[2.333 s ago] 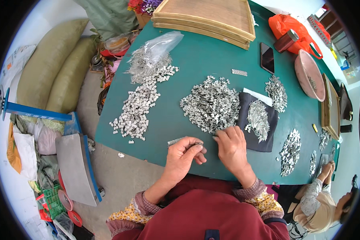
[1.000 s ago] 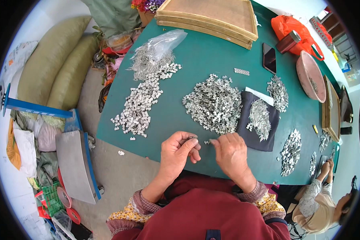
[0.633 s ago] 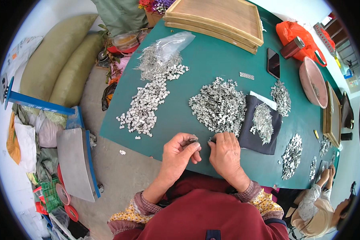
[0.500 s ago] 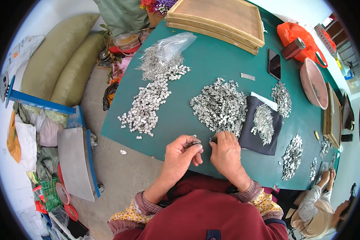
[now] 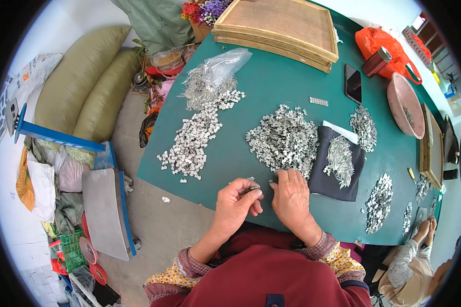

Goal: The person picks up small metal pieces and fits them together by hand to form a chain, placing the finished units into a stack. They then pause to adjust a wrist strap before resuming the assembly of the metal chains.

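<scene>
At the table's near edge, my left hand (image 5: 234, 205) is closed, with thumb and forefinger pinching a small dark metal piece (image 5: 254, 188). Just to its right, my right hand (image 5: 293, 199) has its fingers bent together at the near edge of a large heap of small silvery metal parts (image 5: 283, 137); whatever lies in its fingertips is too small to make out. A dark cloth (image 5: 322, 179) lies right of that heap, with thin metal pins (image 5: 339, 161) on it. To the left spreads a pile of small rectangular metal pieces (image 5: 189, 146).
Stacked wooden trays (image 5: 276, 25) stand at the far edge of the green table (image 5: 230, 123). A phone (image 5: 353, 84), a dark red can (image 5: 376, 61) and a pink bowl (image 5: 402, 102) are at the far right. Another person (image 5: 402, 271) sits at the lower right.
The whole view has shifted slightly, moving the table and piles a little right and down. Both hands stay close together in nearly the same pose.
</scene>
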Motion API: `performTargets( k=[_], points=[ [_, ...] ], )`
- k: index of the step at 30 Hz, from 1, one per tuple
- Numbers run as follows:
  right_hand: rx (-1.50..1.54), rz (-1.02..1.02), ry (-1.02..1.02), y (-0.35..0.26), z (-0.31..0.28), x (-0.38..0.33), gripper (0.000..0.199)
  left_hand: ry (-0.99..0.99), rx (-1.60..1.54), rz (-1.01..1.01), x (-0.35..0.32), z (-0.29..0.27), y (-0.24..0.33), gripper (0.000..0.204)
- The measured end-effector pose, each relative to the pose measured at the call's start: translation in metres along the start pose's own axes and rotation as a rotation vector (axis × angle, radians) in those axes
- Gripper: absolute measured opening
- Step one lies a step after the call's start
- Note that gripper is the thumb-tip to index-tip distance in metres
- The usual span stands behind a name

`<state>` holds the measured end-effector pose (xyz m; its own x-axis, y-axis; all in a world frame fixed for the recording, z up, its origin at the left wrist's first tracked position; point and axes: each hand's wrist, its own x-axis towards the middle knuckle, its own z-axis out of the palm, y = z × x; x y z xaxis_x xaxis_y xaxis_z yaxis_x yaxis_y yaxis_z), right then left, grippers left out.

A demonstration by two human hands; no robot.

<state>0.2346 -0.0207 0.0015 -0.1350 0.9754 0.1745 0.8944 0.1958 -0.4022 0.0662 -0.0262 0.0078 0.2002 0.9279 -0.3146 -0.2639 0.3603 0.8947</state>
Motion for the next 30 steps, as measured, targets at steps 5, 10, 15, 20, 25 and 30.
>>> performTargets(
  k=[5,10,15,20,25,30],
  points=[
    [-0.077,-0.071,-0.016,0.001,-0.004,0.002,0.013,-0.002,0.005,0.009,0.0,0.003,-0.002,0.01],
    [0.052,-0.04,-0.06,0.004,-0.006,0.0,0.012,0.002,-0.002,0.001,0.002,0.006,-0.004,0.01],
    [0.573,0.121,-0.011,0.001,-0.023,-0.005,0.012,-0.027,0.03,-0.001,0.003,0.012,0.0,0.008],
    [0.827,0.219,-0.063,0.002,-0.022,-0.009,0.009,-0.061,-0.041,0.009,0.005,0.02,0.001,0.007],
    [0.946,0.292,0.024,0.0,-0.02,-0.014,0.005,-0.053,-0.078,0.014,0.005,0.025,0.004,0.008],
    [0.983,0.309,0.029,-0.001,-0.022,-0.012,0.004,-0.075,-0.088,0.033,0.007,0.025,0.008,0.008]
  ],
)
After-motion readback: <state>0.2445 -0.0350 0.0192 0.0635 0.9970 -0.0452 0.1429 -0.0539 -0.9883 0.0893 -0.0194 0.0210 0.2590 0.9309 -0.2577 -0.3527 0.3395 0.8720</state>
